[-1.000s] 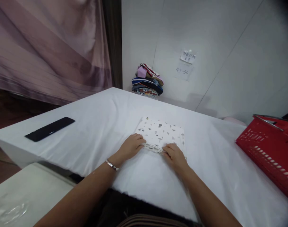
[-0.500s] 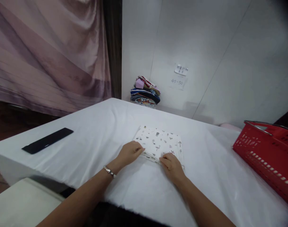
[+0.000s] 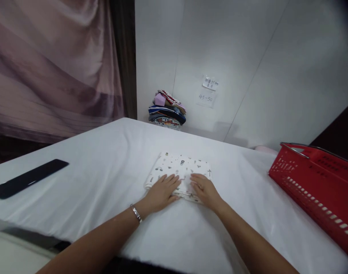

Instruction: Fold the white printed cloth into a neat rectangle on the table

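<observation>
A folded white cloth (image 3: 174, 164) with small grey and brown prints lies flat in front of me; I cannot tell what kind of garment or cloth it is. My left hand (image 3: 162, 193) rests palm down on its near left part, fingers stretched and spread, and a silver bracelet (image 3: 136, 213) circles that wrist. On the near right part lies my right hand (image 3: 204, 190), its fingers extended inward and a little bent, pressing on the fabric with nothing pinched. Several layers show along the near edge between the hands.
A white sheet covers the table (image 3: 105, 171). To the left lies a flat black object (image 3: 29, 178). At the right stands a red plastic basket (image 3: 313, 186) with a metal handle. A pile of folded clothes (image 3: 167, 110) sits by the wall, near paper signs (image 3: 206, 98).
Both hands have let go of the cloth's near edge and now lie on top of it, with the left fingers spread flat. The view has shifted slightly right.
</observation>
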Demonstrator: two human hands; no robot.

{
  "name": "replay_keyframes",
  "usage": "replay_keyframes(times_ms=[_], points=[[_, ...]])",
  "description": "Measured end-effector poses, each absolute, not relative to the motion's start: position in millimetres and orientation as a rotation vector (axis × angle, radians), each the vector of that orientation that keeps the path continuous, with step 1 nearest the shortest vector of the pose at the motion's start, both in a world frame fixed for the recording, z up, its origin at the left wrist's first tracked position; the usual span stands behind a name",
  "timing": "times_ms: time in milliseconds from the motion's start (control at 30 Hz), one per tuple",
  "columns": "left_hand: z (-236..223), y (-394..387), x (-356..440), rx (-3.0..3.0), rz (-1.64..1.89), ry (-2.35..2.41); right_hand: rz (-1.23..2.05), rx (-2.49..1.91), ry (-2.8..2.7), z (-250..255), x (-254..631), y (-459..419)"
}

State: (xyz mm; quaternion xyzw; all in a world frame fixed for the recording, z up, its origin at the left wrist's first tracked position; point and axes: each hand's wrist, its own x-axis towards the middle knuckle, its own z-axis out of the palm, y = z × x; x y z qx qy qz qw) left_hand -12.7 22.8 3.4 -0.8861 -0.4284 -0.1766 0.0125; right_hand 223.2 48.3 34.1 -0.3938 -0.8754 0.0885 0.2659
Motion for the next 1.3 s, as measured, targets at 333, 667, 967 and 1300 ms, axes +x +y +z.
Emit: replay_keyframes(times_ms=[333, 667, 967, 1300], points=[[11.0, 22.5, -12.7, -2.824, -0.565, -1.381, 0.082, -1.667, -2.423, -0.1, 235.5, 78.5], [30.8, 82.3, -27.2, -2.467, -0.502, -1.977, 0.167, -1.675, -2.411, 19.8, 227.3, 70.7], [32.8, 73.2, -25.1, -2.478, -0.322, -2.121, 0.164, -1.618, -2.375, 26.1, 226.1, 86.1], [13.0, 78.8, -30.5, -2.484, -0.443, -2.049, 0.089, -1.725, -2.297, 4.4, 234.0, 138.3]])
